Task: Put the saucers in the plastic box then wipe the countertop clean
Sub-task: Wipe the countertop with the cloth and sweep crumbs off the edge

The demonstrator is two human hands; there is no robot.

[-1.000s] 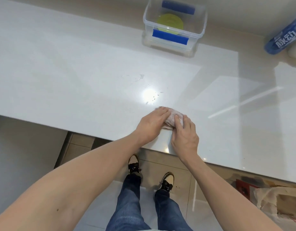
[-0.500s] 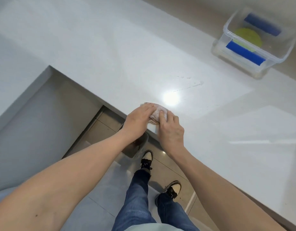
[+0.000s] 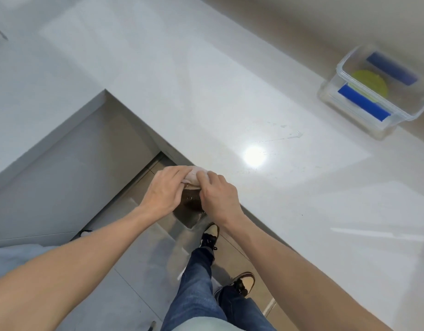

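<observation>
Gripping the cloth (image 3: 194, 176) from both sides, the left hand (image 3: 166, 191) and right hand (image 3: 217, 195) curl their fingers round it at the near edge of the counter (image 3: 206, 96), probably gathering what was wiped toward the bin (image 3: 188, 212) on the floor below. The yellow-green saucer (image 3: 369, 83) already lies in the box (image 3: 344, 65) by the wall, well apart from the hands, so only wiping seems left; faint streaks (image 3: 287, 134) show between box and cloth.

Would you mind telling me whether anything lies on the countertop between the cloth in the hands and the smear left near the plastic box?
Nothing visible does: bare countertop runs from the cloth to the smear.
</observation>
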